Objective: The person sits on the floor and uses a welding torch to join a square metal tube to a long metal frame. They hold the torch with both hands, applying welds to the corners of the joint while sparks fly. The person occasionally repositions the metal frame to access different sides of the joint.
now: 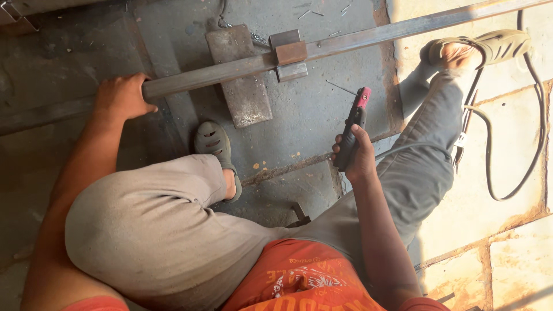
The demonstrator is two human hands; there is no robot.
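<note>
Left hand (120, 97) closed around end of steel square tube (345, 40), laid across steel plate (242, 86) on grey concrete floor (311, 115). Right hand (360, 158) gripped on black-and-red electrode holder (352, 129), held above floor, clear of tube. Cable (533, 144) looped over sunlit paving slabs (512, 253) at right.

No packages, labels, signs, screens.

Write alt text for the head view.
Seated on the floor, a person's left hand grips a long steel bar; the right hand holds a welding electrode holder above the concrete floor.
</note>
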